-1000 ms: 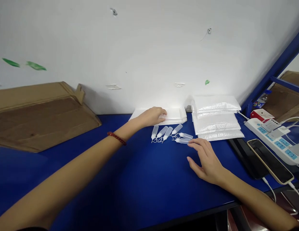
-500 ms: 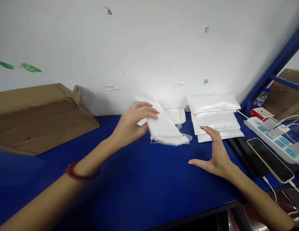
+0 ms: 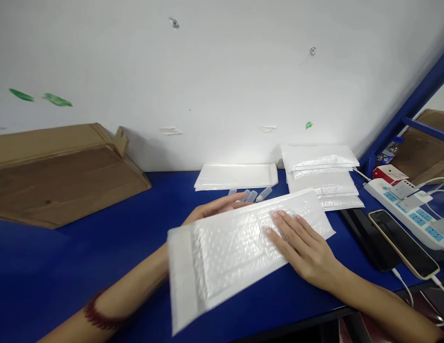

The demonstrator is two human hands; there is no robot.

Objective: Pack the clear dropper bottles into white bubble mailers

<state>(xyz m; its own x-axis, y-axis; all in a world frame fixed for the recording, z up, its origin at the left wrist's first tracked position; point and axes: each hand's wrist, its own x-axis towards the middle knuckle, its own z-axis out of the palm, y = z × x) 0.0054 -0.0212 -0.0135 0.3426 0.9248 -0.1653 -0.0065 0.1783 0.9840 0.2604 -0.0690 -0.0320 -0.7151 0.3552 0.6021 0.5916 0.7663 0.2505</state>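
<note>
A white bubble mailer (image 3: 236, 243) is tilted across the front of me, its plain flap end low at the left and its bubbled face up. My left hand (image 3: 216, 207) supports it from behind, fingers showing past the top edge; its palm and thumb are hidden. My right hand (image 3: 302, 247) lies on the mailer's face with its fingers flat and slightly apart. Just beyond sit several small translucent plastic tubes (image 3: 263, 194), partly covered by my left fingers and the mailer. A flat white mailer (image 3: 236, 175) rests against the wall.
Stacked, filled-looking bubble mailers (image 3: 324, 178) stand at the back right. Beside them are a black slab-like device (image 3: 368, 240), a phone (image 3: 404, 243) on a cable and a power strip (image 3: 407, 207). Folded cardboard (image 3: 57, 181) leans at the left on the blue table (image 3: 110, 224).
The blurred white item in my left hand has come nearer and turned, now showing as a bubble mailer. My right hand has moved from hovering open onto its face. The tubes are more visible.
</note>
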